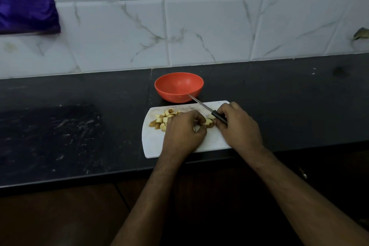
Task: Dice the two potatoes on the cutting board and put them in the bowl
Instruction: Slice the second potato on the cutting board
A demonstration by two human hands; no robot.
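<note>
Two hands over the white cutting board (pixel 151 144): left hand (pixel 182 133) with fingers curled on a potato piece (pixel 208 123), right hand (pixel 238 126) gripping the knife (pixel 201 105), tip toward the red bowl (pixel 179 87). Diced potato pile (pixel 162 121) at board's left, dark surface (pixel 79 126) underneath.

The left hand (pixel 182 130) hides part of the potato piece (pixel 208 123) under its curled fingers.

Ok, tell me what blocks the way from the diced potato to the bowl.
Nothing fixed: the diced potato pile lies on the white cutting board, the orange bowl just beyond. Only the black-handled knife, gripped by the right hand, points toward the bowl.
</note>
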